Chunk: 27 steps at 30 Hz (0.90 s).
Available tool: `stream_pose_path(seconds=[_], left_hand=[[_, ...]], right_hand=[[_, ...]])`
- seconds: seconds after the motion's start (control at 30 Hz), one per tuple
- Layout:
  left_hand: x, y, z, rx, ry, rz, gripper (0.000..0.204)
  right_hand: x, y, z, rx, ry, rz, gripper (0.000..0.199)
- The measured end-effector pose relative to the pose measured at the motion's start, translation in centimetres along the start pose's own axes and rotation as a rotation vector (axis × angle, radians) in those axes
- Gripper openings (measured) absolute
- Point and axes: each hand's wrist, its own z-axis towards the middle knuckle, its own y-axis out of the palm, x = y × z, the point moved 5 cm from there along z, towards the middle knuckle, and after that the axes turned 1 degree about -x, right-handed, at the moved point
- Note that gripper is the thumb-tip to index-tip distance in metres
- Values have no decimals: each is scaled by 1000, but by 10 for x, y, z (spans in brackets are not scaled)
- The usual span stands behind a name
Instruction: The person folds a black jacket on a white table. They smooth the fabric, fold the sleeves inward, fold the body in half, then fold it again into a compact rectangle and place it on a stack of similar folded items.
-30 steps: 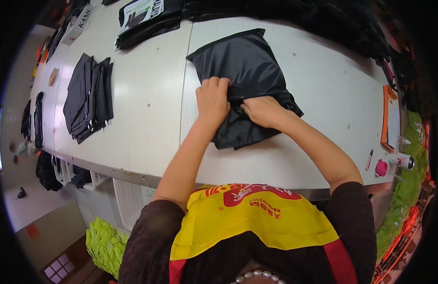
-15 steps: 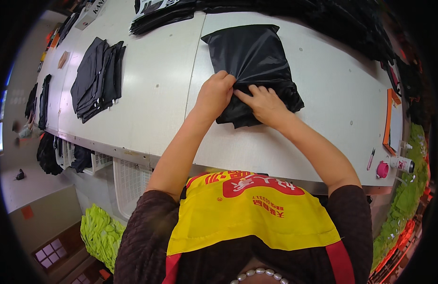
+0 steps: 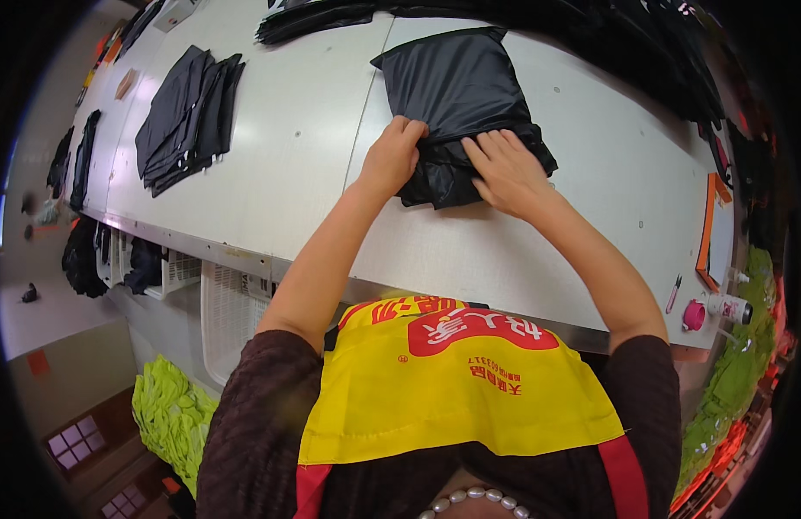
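A shiny black plastic bag [image 3: 456, 82] lies in front of me, its far part smooth and bulging. Across its near part the plastic is folded and crumpled. My left hand [image 3: 393, 157] pinches the bag's left edge at that fold, fingers closed. On the right side of the fold, my right hand [image 3: 513, 173] rests with its fingers stretched out and nearly flat on the plastic. What the bag contains is hidden.
A stack of folded black garments [image 3: 188, 121] lies left on the white table [image 3: 288, 173]. More black items [image 3: 573, 43] line the far edge. An orange-edged box [image 3: 716, 229], a pen [image 3: 673, 294], a pink tape roll [image 3: 694, 315] and a bottle [image 3: 729, 307] are at right. White baskets [image 3: 227, 316] stand below.
My right hand has shifted slightly right along the fold, and its fingers have straightened onto the plastic. My left hand keeps its pinch. The whole view has shifted a little.
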Motion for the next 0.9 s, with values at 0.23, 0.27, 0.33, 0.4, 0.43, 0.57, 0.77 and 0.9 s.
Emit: stream_pose_path(seconds=[0.23,0.27,0.33,0.4,0.43,0.57,0.77,0.9], left_hand=[[-2,18,25,-201,69,24,31],[-2,19,28,-219,72,28,31],[-1,10,28,-169,81,-39,32],[0,0,19,-42,93,-89,35],[-2,-5,7,131,26,-96,36],[-61,31,-82,566,-640,-783,40],[-4,100,-99,23,-1149,-1544,29],[6,126,-63,98,-1131,-1663,20]], right_hand=[[49,35,-5,54,118,-141,40],[54,37,7,49,159,-165,39],[53,34,15,50,217,-165,39],[50,28,13,68,243,-125,39],[49,27,8,105,213,-70,41],[19,3,-21,75,144,-67,64],[40,11,-25,21,115,-205,85],[37,25,-17,160,38,-185,70]])
